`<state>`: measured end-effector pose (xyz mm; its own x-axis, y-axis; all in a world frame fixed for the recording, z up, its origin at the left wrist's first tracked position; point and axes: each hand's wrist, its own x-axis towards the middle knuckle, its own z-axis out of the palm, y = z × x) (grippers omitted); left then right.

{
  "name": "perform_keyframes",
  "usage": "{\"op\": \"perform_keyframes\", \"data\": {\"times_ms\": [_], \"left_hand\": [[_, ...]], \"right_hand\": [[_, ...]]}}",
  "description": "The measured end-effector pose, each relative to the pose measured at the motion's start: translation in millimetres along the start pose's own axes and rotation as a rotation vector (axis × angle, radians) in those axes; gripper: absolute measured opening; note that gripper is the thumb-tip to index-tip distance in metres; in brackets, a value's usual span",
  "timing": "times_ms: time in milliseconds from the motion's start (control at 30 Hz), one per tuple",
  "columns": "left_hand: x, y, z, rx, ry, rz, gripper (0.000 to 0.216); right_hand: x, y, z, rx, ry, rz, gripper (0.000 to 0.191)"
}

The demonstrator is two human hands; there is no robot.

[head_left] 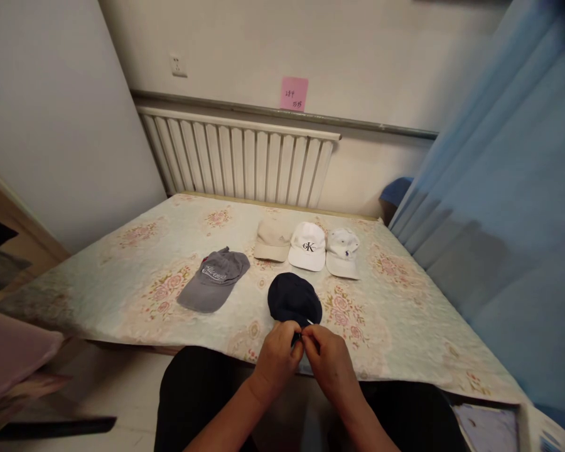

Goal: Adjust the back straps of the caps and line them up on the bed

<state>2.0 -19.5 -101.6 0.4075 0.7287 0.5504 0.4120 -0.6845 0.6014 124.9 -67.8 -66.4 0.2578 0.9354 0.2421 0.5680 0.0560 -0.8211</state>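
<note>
A dark navy baseball cap [294,297] lies at the near edge of the cloth-covered surface, right in front of me. My left hand [279,353] is closed in a pinch at its near side, where a bit of dark strap shows beside the thumb. Close against it, my right hand [328,356] also pinches at the strap, fingertips nearly touching the left ones. Something small and shiny, perhaps a buckle [309,322], shows just above the right fingers. Beyond sit a beige cap [272,240], a white cap with black letters [307,247] and a white cap with a small blue logo [343,253].
Left of the navy cap rests a grey cap [215,280] with white script. A floral cloth [390,326] covers the surface. A white radiator [245,157] stands behind it, a blue curtain [494,207] hangs at right, and pink fabric [14,358] is at lower left.
</note>
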Motion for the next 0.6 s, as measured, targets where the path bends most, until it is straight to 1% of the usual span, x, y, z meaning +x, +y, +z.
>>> {"op": "perform_keyframes", "data": {"times_ms": [100, 233, 333, 400, 533, 600], "left_hand": [[1, 1, -2, 0.059, 0.001, -0.012, 0.019], [5, 4, -6, 0.161, 0.045, -0.061, 0.017], [10, 5, -8, 0.168, 0.061, -0.071, 0.015], [12, 5, -9, 0.142, 0.054, -0.059, 0.014], [15, 4, -8, 0.052, -0.004, -0.089, 0.013], [15, 3, -7, 0.019, -0.027, -0.127, 0.014]], "right_hand": [[2, 2, 1, 0.003, 0.009, 0.055, 0.013], [4, 2, 2, 0.11, 0.076, 0.124, 0.008], [6, 2, 1, 0.2, 0.144, 0.169, 0.005], [7, 2, 0, 0.273, 0.165, 0.226, 0.006], [5, 9, 2, 0.494, 0.131, 0.341, 0.013], [1, 17, 6, 0.588, 0.063, 0.373, 0.02]]}}
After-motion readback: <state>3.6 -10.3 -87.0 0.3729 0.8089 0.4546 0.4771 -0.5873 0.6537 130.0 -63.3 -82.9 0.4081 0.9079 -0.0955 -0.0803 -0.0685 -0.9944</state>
